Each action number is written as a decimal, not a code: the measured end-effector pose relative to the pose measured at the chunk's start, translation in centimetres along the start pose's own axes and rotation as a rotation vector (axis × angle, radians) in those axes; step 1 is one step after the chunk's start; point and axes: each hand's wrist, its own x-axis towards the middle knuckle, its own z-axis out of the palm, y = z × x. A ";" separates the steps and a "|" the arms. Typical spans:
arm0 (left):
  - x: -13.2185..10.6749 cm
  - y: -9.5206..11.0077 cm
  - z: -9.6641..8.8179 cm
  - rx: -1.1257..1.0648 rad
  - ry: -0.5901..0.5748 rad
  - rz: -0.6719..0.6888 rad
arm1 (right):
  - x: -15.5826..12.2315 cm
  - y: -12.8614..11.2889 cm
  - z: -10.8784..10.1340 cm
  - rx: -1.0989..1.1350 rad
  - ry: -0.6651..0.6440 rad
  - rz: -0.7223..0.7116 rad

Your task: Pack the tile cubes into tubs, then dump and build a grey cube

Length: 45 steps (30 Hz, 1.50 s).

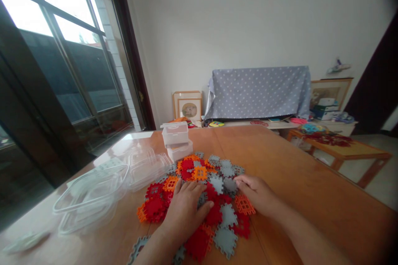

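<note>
Notched plastic tiles (214,211) lie heaped on the wooden table (295,174), the left hand (188,205) resting palm-down upon them, thumb held apart from the lightly spread fingers. The right hand (259,192) is nearer the dark grey tile (230,185) at the heap's right side — roughly square, without a long axis, just left of that hand's curled fingers; whether they pinch its edge cannot be told.

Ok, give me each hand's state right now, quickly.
Left hand: open, palm down over the red, orange and gray pieces.
Right hand: fingers curled by a dark gray piece; cannot tell if gripping it.
</note>
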 end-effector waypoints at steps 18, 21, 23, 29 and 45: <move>0.1 -0.4 0.2 0.015 -0.004 0.008 | 0.6 7.3 -3.6 -0.014 0.052 0.280; 0.1 -0.4 0.2 0.020 -0.025 0.007 | 0.7 8.2 -3.0 -0.026 0.039 0.301; 0.1 -0.5 0.2 0.028 -0.032 0.006 | 0.8 8.5 -2.8 -0.044 0.046 0.305; 0.1 -0.3 0.2 0.040 -0.024 0.019 | 0.8 8.4 -3.3 -0.088 0.067 0.284; -0.5 5.2 -1.5 0.010 -0.103 0.184 | 0.6 7.9 -3.2 -0.165 -0.078 0.175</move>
